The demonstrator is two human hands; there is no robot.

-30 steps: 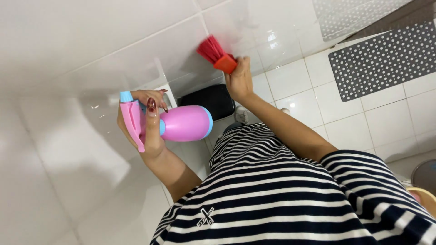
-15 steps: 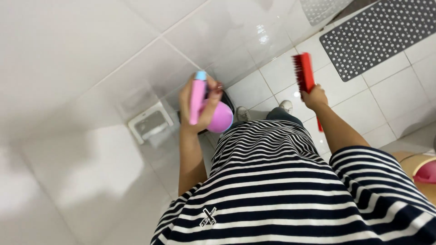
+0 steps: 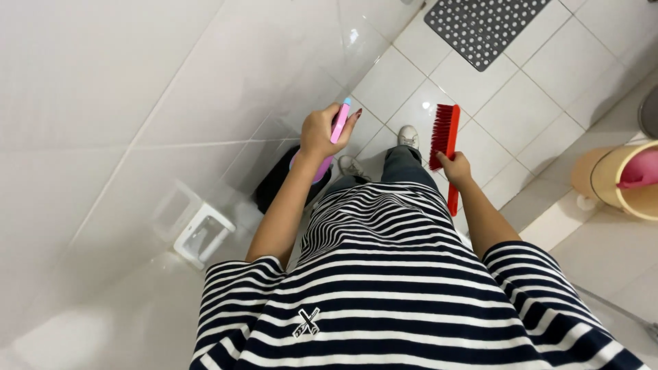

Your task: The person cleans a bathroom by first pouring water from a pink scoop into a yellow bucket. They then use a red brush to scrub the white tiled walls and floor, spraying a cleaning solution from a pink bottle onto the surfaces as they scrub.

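My left hand [image 3: 321,131] grips a pink spray bottle [image 3: 338,126] with a light blue tip and a purple body, held close to the white tiled wall [image 3: 137,103]. My right hand [image 3: 455,167] holds a red scrubbing brush [image 3: 444,136] by its long handle, bristles pointing towards the white floor tiles [image 3: 507,103]. Both arms reach out over my black and white striped shirt [image 3: 384,288]. My shoes [image 3: 408,137] show below, between the two hands.
A dark grey perforated mat [image 3: 483,24] lies on the floor at the top. A beige bucket [image 3: 620,181] with a pink item in it stands at the right. A black bin [image 3: 274,181] and a small white square holder [image 3: 202,236] sit by the wall.
The view has tilted down and turned. My left hand with the spray bottle has swung away from the wall; my right hand has lowered the brush from the wall to beside my body.
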